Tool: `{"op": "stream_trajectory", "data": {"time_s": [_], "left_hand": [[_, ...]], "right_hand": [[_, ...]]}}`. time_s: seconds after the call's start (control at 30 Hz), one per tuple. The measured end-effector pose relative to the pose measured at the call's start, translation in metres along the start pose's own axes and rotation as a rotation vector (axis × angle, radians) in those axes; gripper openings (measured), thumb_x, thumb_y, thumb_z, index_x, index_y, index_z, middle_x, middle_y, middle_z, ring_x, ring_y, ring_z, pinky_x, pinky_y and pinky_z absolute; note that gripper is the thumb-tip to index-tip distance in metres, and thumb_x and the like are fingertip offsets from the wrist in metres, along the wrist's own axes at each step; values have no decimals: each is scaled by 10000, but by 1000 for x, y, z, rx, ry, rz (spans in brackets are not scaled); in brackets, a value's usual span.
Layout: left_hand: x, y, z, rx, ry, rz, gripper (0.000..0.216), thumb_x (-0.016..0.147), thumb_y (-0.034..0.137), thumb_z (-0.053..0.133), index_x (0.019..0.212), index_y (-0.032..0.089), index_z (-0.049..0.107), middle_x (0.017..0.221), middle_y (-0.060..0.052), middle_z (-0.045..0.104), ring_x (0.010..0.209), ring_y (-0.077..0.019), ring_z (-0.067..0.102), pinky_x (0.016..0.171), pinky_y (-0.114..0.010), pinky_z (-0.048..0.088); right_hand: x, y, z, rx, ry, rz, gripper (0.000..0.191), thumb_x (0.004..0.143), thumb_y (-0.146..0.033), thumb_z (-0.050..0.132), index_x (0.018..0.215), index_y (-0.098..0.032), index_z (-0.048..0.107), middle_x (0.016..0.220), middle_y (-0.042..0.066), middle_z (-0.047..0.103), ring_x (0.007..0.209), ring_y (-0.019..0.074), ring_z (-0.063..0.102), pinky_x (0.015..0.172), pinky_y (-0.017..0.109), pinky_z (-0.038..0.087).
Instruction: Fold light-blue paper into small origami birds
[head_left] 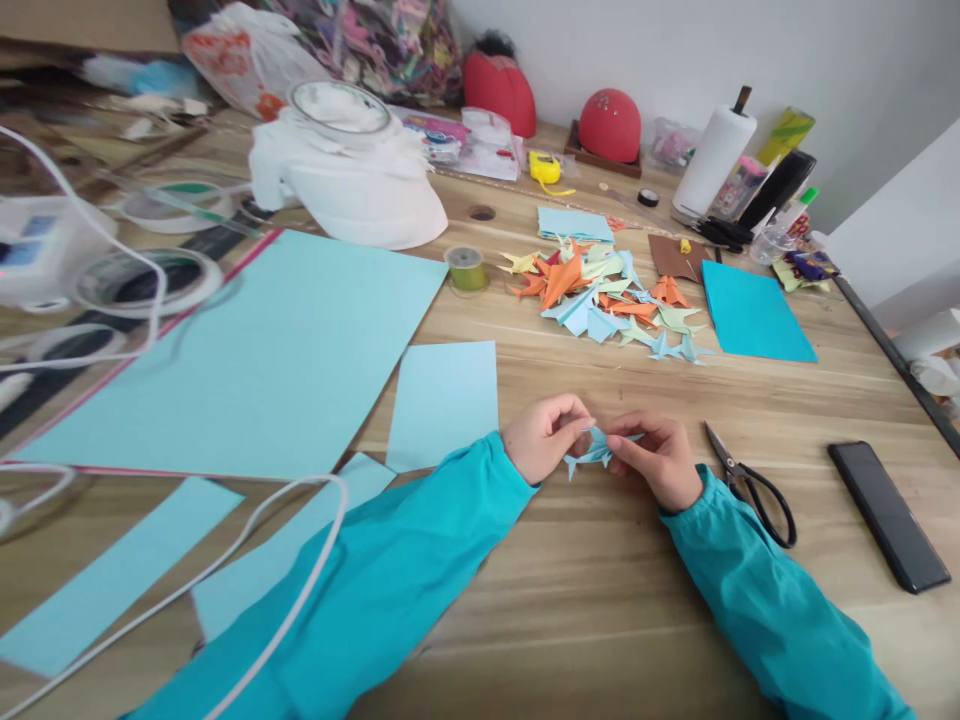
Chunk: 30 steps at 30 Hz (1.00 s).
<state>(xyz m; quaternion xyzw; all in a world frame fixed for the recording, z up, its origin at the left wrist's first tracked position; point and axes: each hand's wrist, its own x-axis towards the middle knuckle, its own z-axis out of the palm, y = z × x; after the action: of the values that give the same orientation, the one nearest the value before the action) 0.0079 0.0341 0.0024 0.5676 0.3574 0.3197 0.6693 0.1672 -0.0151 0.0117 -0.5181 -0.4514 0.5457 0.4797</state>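
A small light blue origami crane is held just over the wooden table, between both hands. My left hand pinches one side of it with thumb and forefinger. On the other side my right hand grips the folded paper between thumb and fingers, which hide part of it. Beyond the hands lies a pile of folded paper cranes in orange, pale green, yellow and light blue. A square of light blue paper rests left of my left hand. Black-handled scissors lie right of my right hand.
A large light blue sheet and cut strips cover the left side, crossed by a white cable. A thread spool, teal paper, a phone and a yellow tape measure lie around the table.
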Motion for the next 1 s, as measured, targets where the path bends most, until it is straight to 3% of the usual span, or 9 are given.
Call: {"op": "stream_trajectory", "data": {"time_s": [0.13,0.37,0.63,1.0], "left_hand": [[0,3,1,-27,11,10,327,704,431,633,642,144,490,491,29,543,447,-72,480,458,-190,396],[2,4,1,-155,38,-134,404,673,529,632,707,139,530,517,7,588,447,-99,535,449,-204,424],[-2,9,-2,-188,-5,-65,362,609,302,723,893,127,581,595,13,601,518,-105,565,469,-197,442],[-1,4,3,-138,25,-30,242,616,270,682,797,120,623,605,12,562,507,-109,555,391,-204,479]], "right_hand": [[1,1,-1,16,31,15,255,588,-327,782,724,-150,659,530,-14,634,393,90,545,391,196,446],[2,2,-2,3,32,21,237,618,-345,761,683,-150,644,449,-16,609,371,91,527,384,190,426],[3,8,-5,31,50,2,230,655,-352,741,696,-153,636,443,-26,595,363,91,520,370,190,414],[5,13,-9,80,28,6,200,678,-338,731,689,-157,647,467,-26,597,371,84,517,369,186,408]]}}
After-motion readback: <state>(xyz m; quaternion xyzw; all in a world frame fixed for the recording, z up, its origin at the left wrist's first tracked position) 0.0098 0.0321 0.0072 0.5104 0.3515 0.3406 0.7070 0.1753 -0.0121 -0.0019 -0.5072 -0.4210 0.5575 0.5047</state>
